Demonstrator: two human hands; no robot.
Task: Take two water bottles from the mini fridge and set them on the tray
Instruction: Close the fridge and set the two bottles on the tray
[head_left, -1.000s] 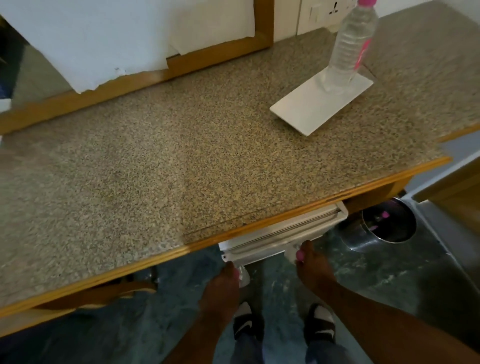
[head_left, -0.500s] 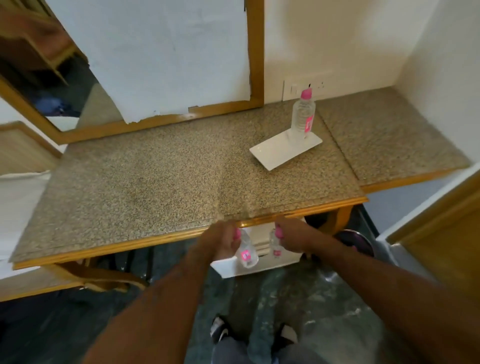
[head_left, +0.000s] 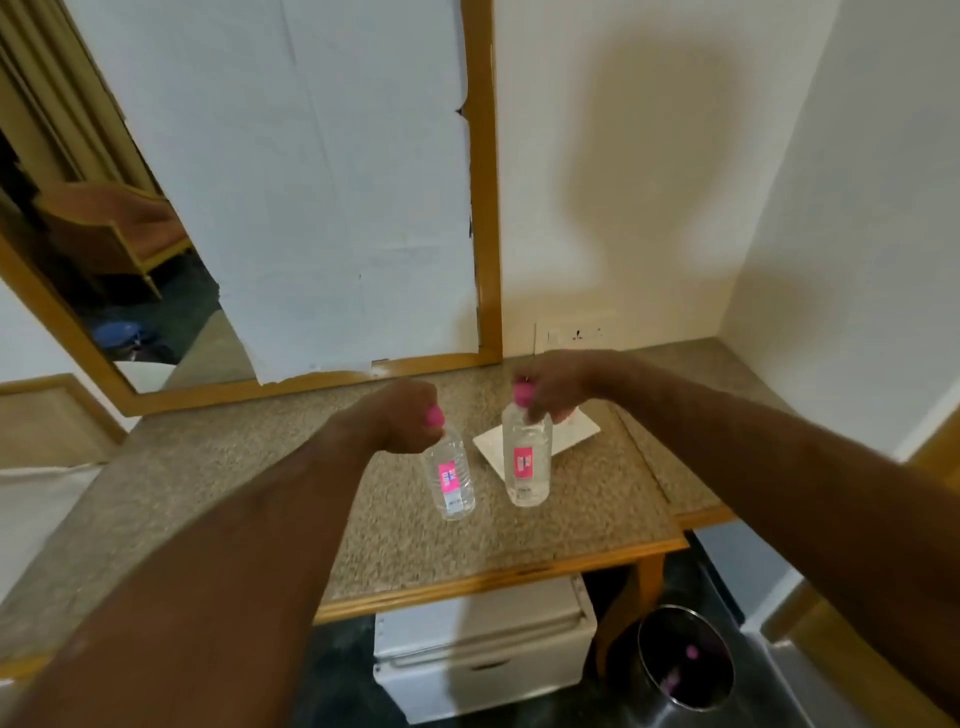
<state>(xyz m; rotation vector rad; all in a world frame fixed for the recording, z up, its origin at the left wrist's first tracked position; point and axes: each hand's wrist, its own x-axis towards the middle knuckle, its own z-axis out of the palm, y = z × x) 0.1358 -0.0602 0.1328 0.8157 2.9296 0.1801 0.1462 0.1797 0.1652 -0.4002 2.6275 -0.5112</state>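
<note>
My left hand (head_left: 395, 415) is closed around the pink cap of the left bottle (head_left: 451, 480), which hangs above the granite counter (head_left: 218, 483). At its three o'clock, my right hand (head_left: 558, 387) pinches the neck of the right bottle (head_left: 525, 462), overlapping the near edge of the white tray (head_left: 582, 431). The mini fridge (head_left: 483, 644) sits at six o'clock under the counter, a bin (head_left: 685, 657) beside it.

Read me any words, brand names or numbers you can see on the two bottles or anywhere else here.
Nothing can be read.
Left bottle: pink label with a pale mark, and a small white patch below it, both too blurred to read.
Right bottle: pink label with a mark, and faint print below it, both too blurred.
Mini fridge: no lettering shows.
Wall socket plate: no readable marking.
</note>
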